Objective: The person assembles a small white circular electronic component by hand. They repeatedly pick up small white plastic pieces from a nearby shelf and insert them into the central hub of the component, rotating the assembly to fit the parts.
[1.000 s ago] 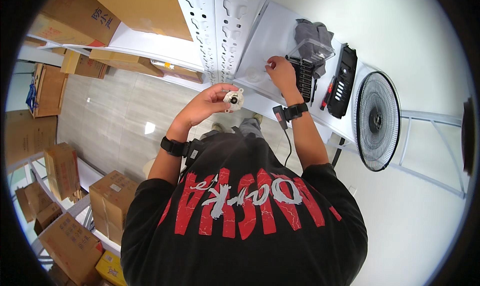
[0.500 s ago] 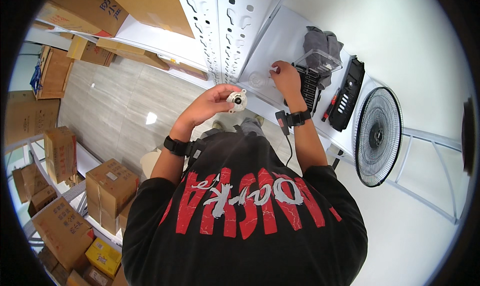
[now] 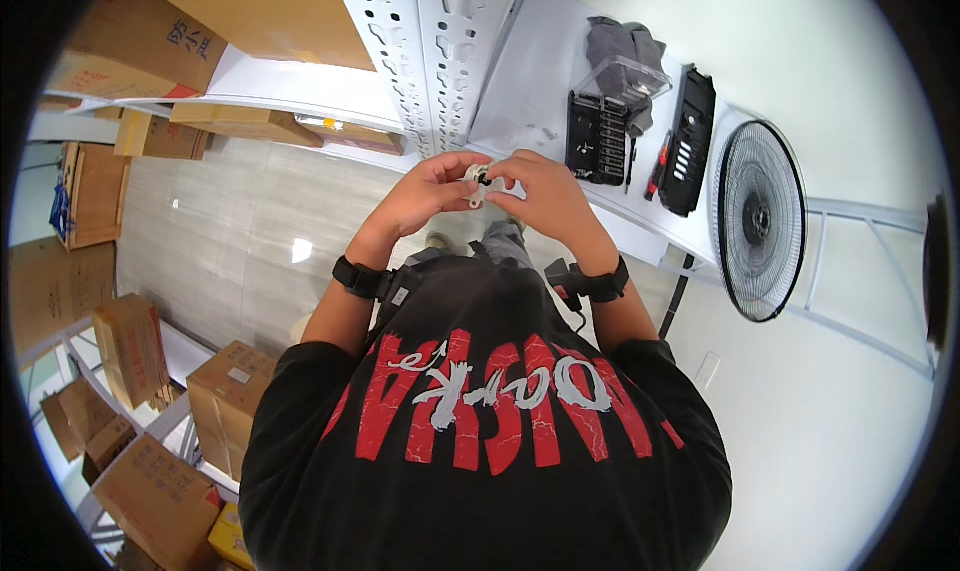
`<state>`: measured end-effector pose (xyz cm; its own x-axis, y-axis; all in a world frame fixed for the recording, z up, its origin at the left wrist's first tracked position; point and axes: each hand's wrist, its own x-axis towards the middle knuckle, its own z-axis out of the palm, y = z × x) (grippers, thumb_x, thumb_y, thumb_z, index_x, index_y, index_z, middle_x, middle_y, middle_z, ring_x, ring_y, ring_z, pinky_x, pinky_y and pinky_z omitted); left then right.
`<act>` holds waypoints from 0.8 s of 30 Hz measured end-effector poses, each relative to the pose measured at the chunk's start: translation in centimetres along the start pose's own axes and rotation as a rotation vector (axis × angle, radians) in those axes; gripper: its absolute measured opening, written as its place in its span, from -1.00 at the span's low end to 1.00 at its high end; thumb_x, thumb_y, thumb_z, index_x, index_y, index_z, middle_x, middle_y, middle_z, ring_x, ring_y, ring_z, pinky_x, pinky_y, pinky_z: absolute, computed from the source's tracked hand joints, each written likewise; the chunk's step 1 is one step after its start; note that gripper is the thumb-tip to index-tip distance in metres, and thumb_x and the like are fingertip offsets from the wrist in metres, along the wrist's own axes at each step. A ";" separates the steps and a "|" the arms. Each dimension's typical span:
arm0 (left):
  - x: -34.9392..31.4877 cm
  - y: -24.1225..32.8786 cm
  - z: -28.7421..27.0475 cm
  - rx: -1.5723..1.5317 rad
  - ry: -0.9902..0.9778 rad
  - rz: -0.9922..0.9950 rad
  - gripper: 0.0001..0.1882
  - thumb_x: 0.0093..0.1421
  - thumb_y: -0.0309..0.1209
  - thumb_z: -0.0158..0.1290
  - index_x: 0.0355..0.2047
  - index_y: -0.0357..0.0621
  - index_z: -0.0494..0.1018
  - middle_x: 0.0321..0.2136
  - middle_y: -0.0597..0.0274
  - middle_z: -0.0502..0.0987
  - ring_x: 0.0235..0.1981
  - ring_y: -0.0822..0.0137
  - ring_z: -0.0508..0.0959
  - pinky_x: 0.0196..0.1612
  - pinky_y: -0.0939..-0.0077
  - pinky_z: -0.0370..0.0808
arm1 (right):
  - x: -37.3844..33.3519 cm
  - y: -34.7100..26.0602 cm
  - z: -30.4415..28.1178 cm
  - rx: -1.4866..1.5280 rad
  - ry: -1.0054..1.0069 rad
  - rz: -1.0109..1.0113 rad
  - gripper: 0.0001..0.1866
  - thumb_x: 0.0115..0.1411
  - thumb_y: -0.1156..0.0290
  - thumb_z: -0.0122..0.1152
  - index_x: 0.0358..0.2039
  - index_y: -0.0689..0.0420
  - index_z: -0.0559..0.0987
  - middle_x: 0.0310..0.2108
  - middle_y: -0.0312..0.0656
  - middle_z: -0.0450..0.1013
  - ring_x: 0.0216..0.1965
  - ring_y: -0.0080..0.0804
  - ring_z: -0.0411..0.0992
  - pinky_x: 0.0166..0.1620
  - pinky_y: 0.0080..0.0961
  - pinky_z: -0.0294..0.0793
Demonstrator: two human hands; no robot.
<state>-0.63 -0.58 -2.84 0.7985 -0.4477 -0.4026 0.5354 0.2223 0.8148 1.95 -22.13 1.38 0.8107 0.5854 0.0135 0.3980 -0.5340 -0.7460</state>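
Note:
My left hand [image 3: 425, 193] grips a small white round part [image 3: 475, 199] with ear-like lugs and a dark centre, between thumb and fingers. Against its right side is my right hand [image 3: 540, 193], thumb and fingers pinched together. A pale piece [image 3: 497, 184] shows between those right fingers, too small to make out. Both hands meet in front of my body, just short of the white table [image 3: 505, 111]. A few tiny clear or pale pieces [image 3: 543, 132] lie on the tabletop.
A black socket set case [image 3: 583, 136] with a clear lid lies on the table beside a grey cloth [image 3: 620, 46]. Right of it are a long black panel [image 3: 690, 141], a red-black tool [image 3: 658, 167] and a round fan grille [image 3: 762, 221]. Shelves with cardboard boxes [image 3: 232, 396] stand left.
My right hand has come from the table to the white part in my left hand. The clear disc on the tabletop no longer shows there. The view has shifted slightly.

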 end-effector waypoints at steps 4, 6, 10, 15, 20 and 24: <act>0.1 -0.1 0.1 -0.010 -0.042 0.009 -0.56 0.31 -0.57 -0.07 0.20 -0.13 0.33 0.08 0.30 0.42 0.03 0.44 0.47 0.06 0.47 0.50 | -0.9 -0.1 0.7 -0.075 0.078 -0.045 -0.74 0.02 0.32 0.36 -0.24 0.01 0.60 -0.40 -0.26 0.45 -0.38 -0.27 0.46 -0.33 -0.39 0.43; -0.1 0.0 0.2 -0.014 -0.054 0.016 -0.56 0.31 -0.58 -0.07 0.21 -0.12 0.32 0.09 0.29 0.42 0.03 0.44 0.47 0.06 0.48 0.50 | -1.2 -0.9 0.5 -0.082 0.063 -0.011 -0.75 0.01 0.33 0.34 -0.25 0.01 0.59 -0.34 -0.24 0.46 -0.30 -0.22 0.49 -0.27 -0.33 0.46; -0.6 0.6 0.5 0.010 -0.075 0.017 -0.53 0.29 -0.59 -0.07 0.22 -0.12 0.31 0.09 0.28 0.41 0.02 0.45 0.48 0.07 0.48 0.49 | -1.3 -1.4 0.9 -0.111 0.075 -0.071 -0.80 0.04 0.36 0.31 -0.27 0.00 0.60 -0.31 -0.25 0.46 -0.26 -0.20 0.49 -0.24 -0.32 0.47; -1.1 0.9 0.3 0.090 -0.104 0.045 -0.51 0.27 -0.60 -0.05 0.23 -0.14 0.29 0.06 0.28 0.44 -0.01 0.48 0.48 0.05 0.51 0.49 | -1.4 -1.7 1.2 -0.124 0.054 -0.087 -0.86 0.05 0.38 0.28 -0.33 0.01 0.61 -0.32 -0.25 0.45 -0.28 -0.20 0.48 -0.23 -0.32 0.46; -1.1 0.4 -0.1 0.123 -0.137 0.075 -0.51 0.26 -0.59 -0.03 0.22 -0.18 0.30 0.00 0.28 0.49 -0.05 0.50 0.50 0.01 0.54 0.49 | -1.4 -2.4 1.2 -0.078 0.038 -0.055 -0.87 0.05 0.40 0.27 -0.34 0.03 0.60 -0.36 -0.24 0.44 -0.31 -0.21 0.48 -0.26 -0.33 0.45; -1.2 0.3 -0.1 0.134 -0.138 0.082 -0.51 0.26 -0.59 -0.03 0.22 -0.17 0.30 0.00 0.28 0.49 -0.06 0.50 0.50 0.01 0.54 0.49 | -1.3 -2.5 1.0 -0.048 0.047 -0.060 -0.89 0.05 0.41 0.27 -0.36 0.05 0.59 -0.37 -0.23 0.44 -0.34 -0.24 0.48 -0.28 -0.34 0.45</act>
<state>-1.43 0.07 -2.14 0.7877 -0.5492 -0.2791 0.4215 0.1502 0.8943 -0.57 -20.97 2.55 0.8038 0.5882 0.0892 0.4654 -0.5284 -0.7101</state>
